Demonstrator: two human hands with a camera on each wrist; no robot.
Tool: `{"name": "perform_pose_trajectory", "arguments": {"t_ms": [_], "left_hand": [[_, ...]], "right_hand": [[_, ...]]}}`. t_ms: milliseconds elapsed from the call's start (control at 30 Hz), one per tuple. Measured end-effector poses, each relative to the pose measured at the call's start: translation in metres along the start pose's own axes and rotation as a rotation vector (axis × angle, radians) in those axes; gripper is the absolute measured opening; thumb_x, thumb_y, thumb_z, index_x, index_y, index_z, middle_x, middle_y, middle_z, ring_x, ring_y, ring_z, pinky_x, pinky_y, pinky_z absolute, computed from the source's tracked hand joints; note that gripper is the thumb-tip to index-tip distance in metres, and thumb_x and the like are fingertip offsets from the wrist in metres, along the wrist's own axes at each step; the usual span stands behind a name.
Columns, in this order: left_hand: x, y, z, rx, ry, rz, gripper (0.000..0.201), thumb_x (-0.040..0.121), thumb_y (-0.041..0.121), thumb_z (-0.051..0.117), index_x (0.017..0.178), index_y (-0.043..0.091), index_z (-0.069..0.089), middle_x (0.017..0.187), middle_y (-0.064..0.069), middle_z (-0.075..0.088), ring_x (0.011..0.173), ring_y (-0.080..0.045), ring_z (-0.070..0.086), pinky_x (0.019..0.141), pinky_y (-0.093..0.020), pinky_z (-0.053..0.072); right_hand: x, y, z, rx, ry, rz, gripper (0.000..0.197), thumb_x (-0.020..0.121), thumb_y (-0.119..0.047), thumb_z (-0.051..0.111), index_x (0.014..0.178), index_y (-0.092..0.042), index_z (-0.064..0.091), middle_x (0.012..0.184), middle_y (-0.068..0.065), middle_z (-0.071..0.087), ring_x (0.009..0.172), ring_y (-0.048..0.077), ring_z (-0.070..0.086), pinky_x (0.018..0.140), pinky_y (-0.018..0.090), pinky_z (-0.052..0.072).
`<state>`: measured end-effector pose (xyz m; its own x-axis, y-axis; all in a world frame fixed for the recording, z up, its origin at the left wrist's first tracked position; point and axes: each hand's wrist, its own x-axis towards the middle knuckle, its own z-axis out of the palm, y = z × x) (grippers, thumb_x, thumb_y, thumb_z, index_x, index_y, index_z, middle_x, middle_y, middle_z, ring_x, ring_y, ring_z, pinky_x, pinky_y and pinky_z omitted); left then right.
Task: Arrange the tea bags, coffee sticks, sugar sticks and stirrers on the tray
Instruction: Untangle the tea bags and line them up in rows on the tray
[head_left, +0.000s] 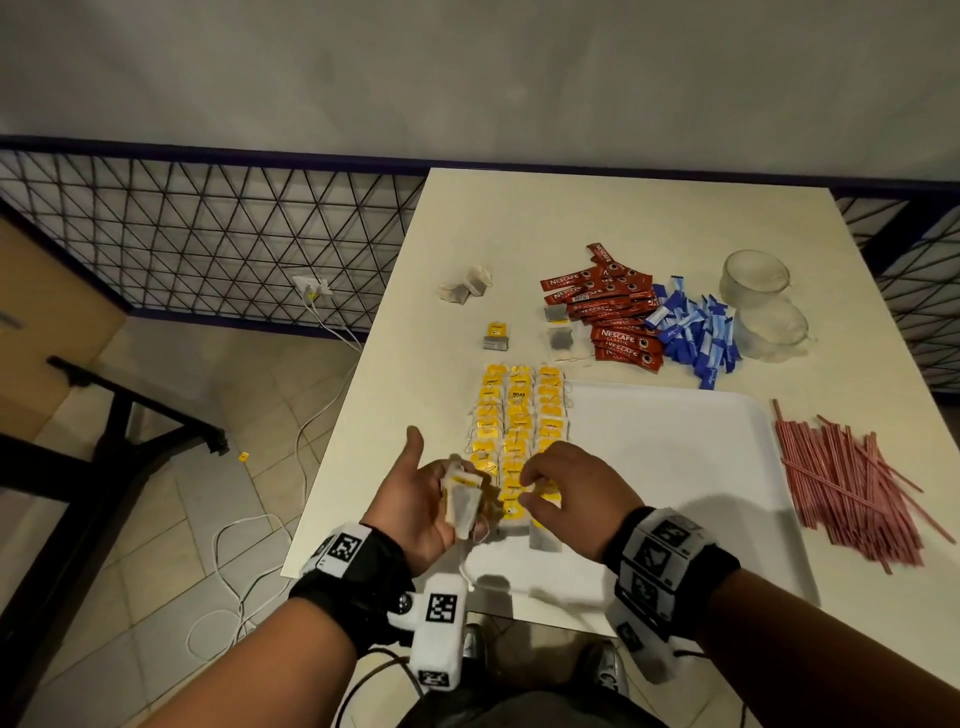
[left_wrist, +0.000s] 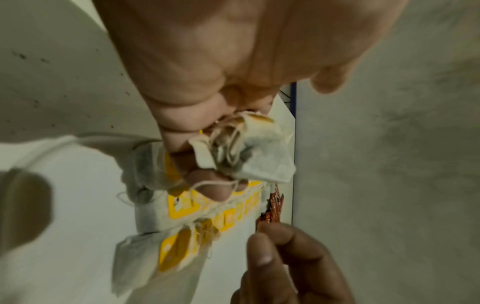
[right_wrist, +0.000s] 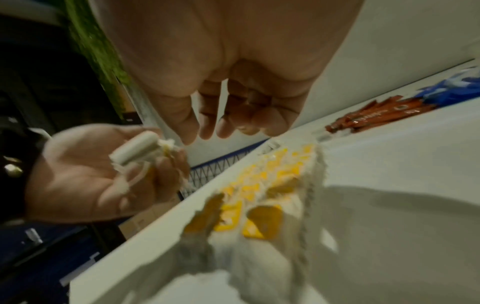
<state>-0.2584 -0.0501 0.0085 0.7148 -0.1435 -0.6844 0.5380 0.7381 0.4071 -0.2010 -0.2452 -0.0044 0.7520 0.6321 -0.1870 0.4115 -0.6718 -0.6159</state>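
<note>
My left hand (head_left: 415, 504) is turned palm-up at the near-left corner of the tray (head_left: 675, 467), fingers curled round a small bunch of tea bags (head_left: 462, 501) with the thumb sticking out clear (the wrist view shows strings tangled over the fingertips). My right hand (head_left: 566, 493) hovers just beside it over the near end of the rows of tea bags (head_left: 517, 415) laid in three columns along the tray's left side; its fingers are loosely bent and hold nothing I can see. Beyond the tray on the table (head_left: 519, 218) lie the coffee sticks (head_left: 608, 306) and, touching them, the sugar sticks (head_left: 696, 332); the stirrers (head_left: 852, 483) are heaped to the tray's right.
</note>
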Motion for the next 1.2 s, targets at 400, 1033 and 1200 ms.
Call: {"name": "perform_pose_trajectory", "arguments": {"t_ms": [400, 1033, 1200], "left_hand": [[0.005, -0.004, 0.016, 0.027, -0.052, 0.075, 0.08, 0.086, 0.074, 0.02, 0.096, 0.003, 0.056, 0.083, -0.018, 0.065, 0.07, -0.03, 0.066, 0.072, -0.039, 0.051], [0.001, 0.007, 0.004, 0.932, 0.05, 0.448, 0.016, 0.076, 0.018, 0.08, 0.087, 0.016, 0.069, 0.05, 0.007, 0.05, 0.04, -0.014, 0.042, 0.041, -0.02, 0.036], [0.006, 0.005, 0.009, 1.237, 0.077, 0.539, 0.018, 0.083, 0.019, 0.073, 0.075, 0.006, 0.062, 0.049, 0.011, 0.046, 0.045, -0.004, 0.041, 0.047, -0.018, 0.036]], "right_hand": [[0.016, -0.038, -0.01, -0.027, 0.017, -0.04, 0.033, 0.085, -0.039, 0.067, 0.114, -0.025, 0.06, 0.111, -0.004, 0.048, 0.102, 0.016, 0.053, 0.087, 0.03, 0.044], [0.015, -0.027, -0.019, 0.816, 0.052, 0.192, 0.019, 0.086, -0.007, 0.069, 0.08, -0.022, 0.058, 0.078, 0.0, 0.057, 0.055, 0.021, 0.054, 0.055, 0.033, 0.043], [0.013, -0.023, -0.016, 0.782, 0.03, 0.232, 0.011, 0.084, -0.019, 0.073, 0.079, -0.025, 0.065, 0.06, -0.006, 0.06, 0.048, 0.018, 0.056, 0.052, 0.032, 0.042]]}}
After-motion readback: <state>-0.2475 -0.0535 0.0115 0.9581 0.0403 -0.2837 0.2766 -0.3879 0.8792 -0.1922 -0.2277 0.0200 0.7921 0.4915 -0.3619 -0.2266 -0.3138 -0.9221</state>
